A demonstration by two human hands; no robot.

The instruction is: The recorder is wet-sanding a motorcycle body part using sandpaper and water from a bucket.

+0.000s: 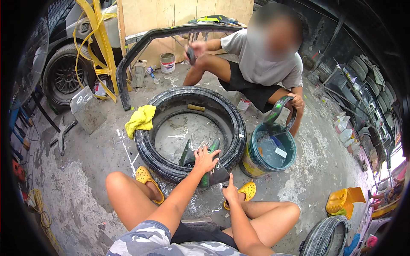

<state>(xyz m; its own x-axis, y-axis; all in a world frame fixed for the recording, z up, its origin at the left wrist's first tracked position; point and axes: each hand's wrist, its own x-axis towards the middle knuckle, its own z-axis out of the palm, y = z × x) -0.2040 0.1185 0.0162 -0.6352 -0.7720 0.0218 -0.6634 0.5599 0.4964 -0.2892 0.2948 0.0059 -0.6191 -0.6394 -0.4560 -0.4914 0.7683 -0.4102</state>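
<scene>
My left hand [204, 160] lies with spread fingers on a dark green-and-black molded part [210, 177], which leans across the near rim of a tire [230, 128] lying flat. My right hand [230, 192] is beside the part's lower right, index finger stretched toward it, the other fingers curled around something small and dark that I cannot make out. A yellow cloth [140, 120] drapes over the tire's left rim, and a small tan block [195, 107] sits inside the tire.
A co-worker [260, 68] sits opposite, holding a green-black part [275, 115] over a bucket of water [269, 158] and a dark object in the other hand. A car wheel [66, 77], clear container [87, 111], long black frame [141, 42] and orange plastic piece [341, 200] surround me.
</scene>
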